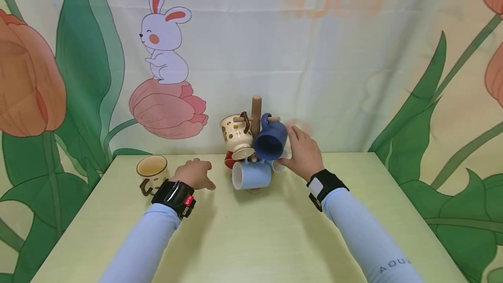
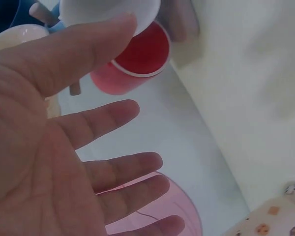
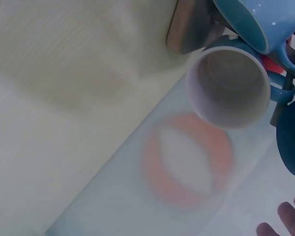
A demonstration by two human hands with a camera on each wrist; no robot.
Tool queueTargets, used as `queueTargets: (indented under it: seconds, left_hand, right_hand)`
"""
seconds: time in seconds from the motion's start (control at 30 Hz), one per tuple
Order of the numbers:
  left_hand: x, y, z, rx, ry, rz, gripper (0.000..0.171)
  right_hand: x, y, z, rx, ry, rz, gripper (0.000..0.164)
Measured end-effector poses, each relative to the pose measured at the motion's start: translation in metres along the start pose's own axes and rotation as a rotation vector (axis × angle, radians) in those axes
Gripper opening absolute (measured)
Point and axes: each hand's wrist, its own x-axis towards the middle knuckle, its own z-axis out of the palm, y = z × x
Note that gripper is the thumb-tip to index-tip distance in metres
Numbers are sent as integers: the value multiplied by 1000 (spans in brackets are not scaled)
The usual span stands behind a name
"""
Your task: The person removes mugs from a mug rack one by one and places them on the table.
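A wooden mug rack (image 1: 256, 107) stands at the back of the table with mugs hanging on its pegs. On the upper pegs hang a cream patterned mug (image 1: 237, 134) and a dark blue mug (image 1: 271, 139). Lower down are a light blue mug (image 1: 252, 175), a red mug (image 2: 137, 56) and a mug with a pale inside (image 3: 228, 88). My right hand (image 1: 304, 154) is at the dark blue mug's right side, fingers extended; in the right wrist view its fingertips show apart from the mug. My left hand (image 1: 195, 174) hovers left of the rack, fingers spread, holding nothing.
Another cream patterned mug (image 1: 154, 171) with a brown handle stands upright on the table, left of my left hand. Behind the table (image 1: 239, 239) hangs a printed cloth (image 1: 338, 69) with a rabbit and tulips.
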Motion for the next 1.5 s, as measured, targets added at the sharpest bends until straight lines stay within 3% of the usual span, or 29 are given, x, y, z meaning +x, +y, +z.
queueTargets:
  seconds: [0.2,0.53,1.5]
  left_hand:
    - [-1,-3,7,-5,-11,-18,54]
    - [-3,-3,9,-14,-14,-22,52]
    - [-5,-12,19,1,-15,-6,49]
  right_hand:
    - [0,0,9,-5,86,-52,110]
    - [7,0,15,28,157,-180,109]
    - [12,-10,18,-11,172,-373,103]
